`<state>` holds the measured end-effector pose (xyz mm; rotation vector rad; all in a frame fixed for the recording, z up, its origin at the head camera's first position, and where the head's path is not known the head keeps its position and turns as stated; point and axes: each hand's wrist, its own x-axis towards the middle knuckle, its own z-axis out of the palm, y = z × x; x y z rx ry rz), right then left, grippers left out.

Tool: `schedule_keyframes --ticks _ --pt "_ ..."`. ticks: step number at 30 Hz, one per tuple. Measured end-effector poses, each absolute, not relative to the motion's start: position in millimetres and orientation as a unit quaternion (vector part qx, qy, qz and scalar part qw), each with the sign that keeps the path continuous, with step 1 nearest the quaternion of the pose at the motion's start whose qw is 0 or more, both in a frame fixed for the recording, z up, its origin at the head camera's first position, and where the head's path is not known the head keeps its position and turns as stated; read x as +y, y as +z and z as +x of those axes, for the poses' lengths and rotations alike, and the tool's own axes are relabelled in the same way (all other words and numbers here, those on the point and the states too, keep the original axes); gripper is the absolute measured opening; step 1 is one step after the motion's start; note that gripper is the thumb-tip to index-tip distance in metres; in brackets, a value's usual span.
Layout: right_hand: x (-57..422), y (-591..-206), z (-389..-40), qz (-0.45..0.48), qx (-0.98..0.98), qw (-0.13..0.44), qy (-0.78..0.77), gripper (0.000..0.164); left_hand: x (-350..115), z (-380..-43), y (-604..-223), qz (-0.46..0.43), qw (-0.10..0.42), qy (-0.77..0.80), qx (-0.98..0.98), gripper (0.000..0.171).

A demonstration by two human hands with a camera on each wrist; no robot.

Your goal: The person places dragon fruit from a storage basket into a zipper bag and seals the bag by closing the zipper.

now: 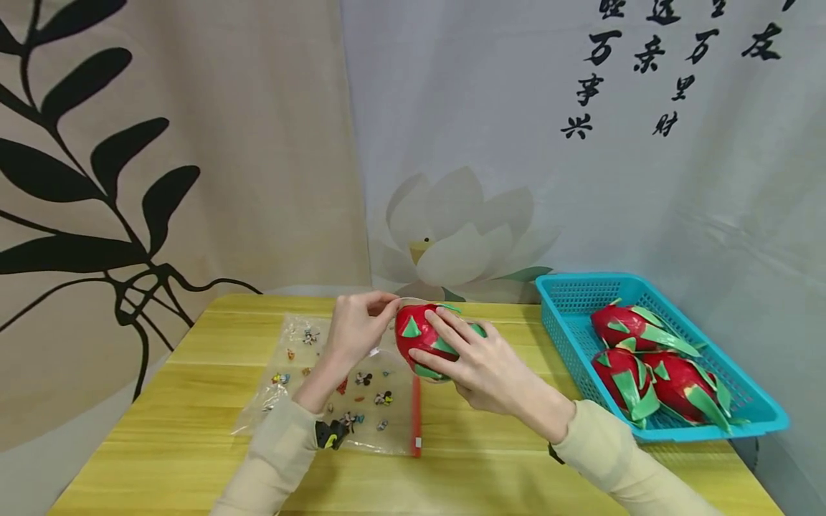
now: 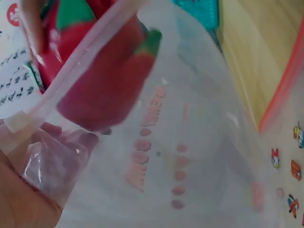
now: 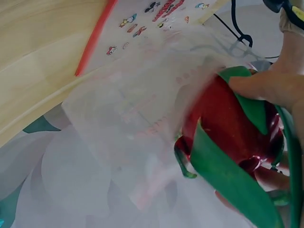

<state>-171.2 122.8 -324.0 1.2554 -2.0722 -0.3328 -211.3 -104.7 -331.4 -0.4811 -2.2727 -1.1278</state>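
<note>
My right hand (image 1: 461,351) grips a red toy dragon fruit (image 1: 418,335) with green scales above the middle of the yellow table (image 1: 193,437). Its fingers (image 3: 266,85) curl over the fruit (image 3: 228,128). My left hand (image 1: 386,308) pinches the rim of a clear plastic bag (image 2: 190,142) and holds its mouth up against the fruit (image 2: 102,90). In the left wrist view the fruit's tip sits at the bag's mouth. The bag (image 3: 142,118) shows faint pink print.
A flat clear bag with cartoon stickers (image 1: 342,390) and a red zip strip (image 1: 416,419) lies under my hands. A turquoise basket (image 1: 568,287) with three more dragon fruits (image 1: 671,376) stands at the right edge. Printed cloth hangs behind.
</note>
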Motion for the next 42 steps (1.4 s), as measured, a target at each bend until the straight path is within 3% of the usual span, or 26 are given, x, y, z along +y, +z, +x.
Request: schedule_keyframes --ticks 19,26,36,42 --pt "119.6 -327.0 -173.7 0.477 -0.816 0.302 -0.12 0.072 -103.5 -198.7 -320.4 -0.14 0.136 -0.539 -0.819 0.022" --pt "117.5 -326.3 -173.7 0.481 -0.808 0.321 -0.114 0.071 -104.6 -196.3 -319.1 -0.124 0.126 -0.538 -0.824 0.019" --pt "110.6 -334.8 -179.6 0.518 -0.772 0.355 -0.096 0.018 -103.2 -195.4 -319.5 -0.134 0.111 -0.581 -0.795 0.018" --pt "108.0 -347.6 -184.2 0.519 -0.759 0.375 -0.118 0.014 -100.3 -194.5 -324.5 -0.145 0.122 -0.56 -0.807 0.017"
